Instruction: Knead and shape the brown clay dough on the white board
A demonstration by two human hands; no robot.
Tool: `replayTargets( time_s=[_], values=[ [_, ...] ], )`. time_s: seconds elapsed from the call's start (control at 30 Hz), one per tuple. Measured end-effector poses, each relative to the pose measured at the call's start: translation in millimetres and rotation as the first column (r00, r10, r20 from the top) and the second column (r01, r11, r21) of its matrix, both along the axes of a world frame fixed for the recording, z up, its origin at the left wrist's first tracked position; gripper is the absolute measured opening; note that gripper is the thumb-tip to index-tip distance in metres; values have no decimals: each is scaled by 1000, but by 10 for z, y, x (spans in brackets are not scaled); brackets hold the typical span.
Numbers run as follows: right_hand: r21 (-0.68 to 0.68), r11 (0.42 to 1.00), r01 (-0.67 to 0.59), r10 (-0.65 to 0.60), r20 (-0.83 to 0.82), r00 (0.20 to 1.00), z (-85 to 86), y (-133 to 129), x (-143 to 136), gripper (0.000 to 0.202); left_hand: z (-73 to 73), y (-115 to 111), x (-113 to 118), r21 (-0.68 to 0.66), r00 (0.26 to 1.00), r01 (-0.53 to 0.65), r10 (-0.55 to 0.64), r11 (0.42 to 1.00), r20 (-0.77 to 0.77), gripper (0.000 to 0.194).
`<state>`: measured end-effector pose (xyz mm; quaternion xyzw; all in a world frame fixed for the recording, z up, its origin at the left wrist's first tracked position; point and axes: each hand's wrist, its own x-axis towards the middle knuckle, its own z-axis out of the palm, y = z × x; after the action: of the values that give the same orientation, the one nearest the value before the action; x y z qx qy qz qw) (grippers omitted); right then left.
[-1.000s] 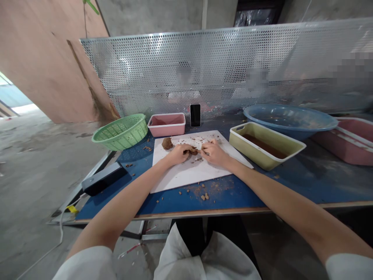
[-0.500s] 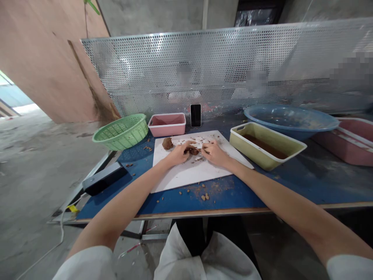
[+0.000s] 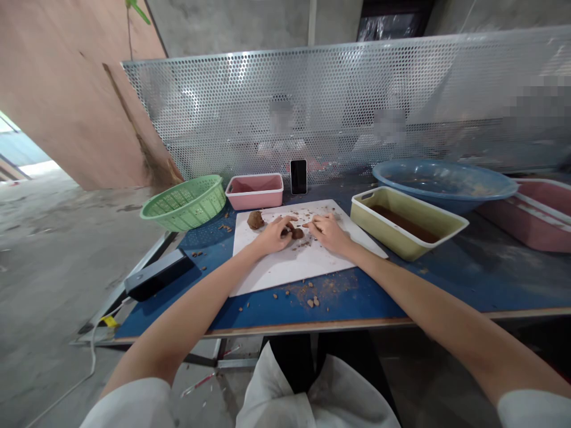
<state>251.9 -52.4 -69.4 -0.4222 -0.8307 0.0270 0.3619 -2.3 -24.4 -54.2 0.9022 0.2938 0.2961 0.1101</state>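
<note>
A small dark-brown piece of clay (image 3: 297,233) lies on the white board (image 3: 267,274). My left hand (image 3: 273,235) has its fingers curled against the clay's left side, thumb and forefinger gripping it. To the right of the piece is my right hand (image 3: 329,232), its forefinger stretched toward it with a small gap between; the hand looks open and holds nothing. A larger round lump of clay (image 3: 256,220) rests at the board's back left. Brown crumbs are scattered around both hands.
Behind the board stand a pink basket (image 3: 255,200) and an upright phone (image 3: 298,176). At left are a green colander (image 3: 185,205) and a dark box (image 3: 159,274). At right sit a yellow-green tub of brown liquid (image 3: 408,241), a blue basin (image 3: 439,202) and a pink tub (image 3: 530,229).
My right hand has drawn back slightly to the right, off the small piece of clay, and its forefinger has straightened. My left hand stays at the piece.
</note>
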Motion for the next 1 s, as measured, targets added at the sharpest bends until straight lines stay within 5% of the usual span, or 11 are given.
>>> replayTargets(
  time_s=[0.13, 0.33, 0.57, 0.7, 0.87, 1.0],
  values=[
    [-22, 1000, 17, -18, -13, 1000, -3, 6, 4, 60, -2, 30, 4, -4, 999, -28, 28, 1000, 19, 30],
    [-85, 996, 29, -28, 10, 1000, 34, -15, -5, 59, 9, 23, 18, -84, 992, -120, 122, 989, 27, 22],
    [-96, 995, 22, -20, 25, 999, 53, -25, -17, 54, -3, 24, 44, -113, 982, -178, 184, 977, 46, 25],
    [-98, 995, 14, -12, 21, 1000, 64, -33, -19, 54, -24, 37, 19, -96, 978, -196, 202, 976, 60, 42],
    [-101, 995, 19, -18, 12, 1000, 57, -36, -13, 55, -23, 32, -7, -21, 989, -149, 149, 989, 5, 56],
    [-89, 996, 28, -28, 7, 1000, 46, -30, -4, 56, 7, 28, -24, -58, 998, 39, -42, 998, -55, 57]
  ],
)
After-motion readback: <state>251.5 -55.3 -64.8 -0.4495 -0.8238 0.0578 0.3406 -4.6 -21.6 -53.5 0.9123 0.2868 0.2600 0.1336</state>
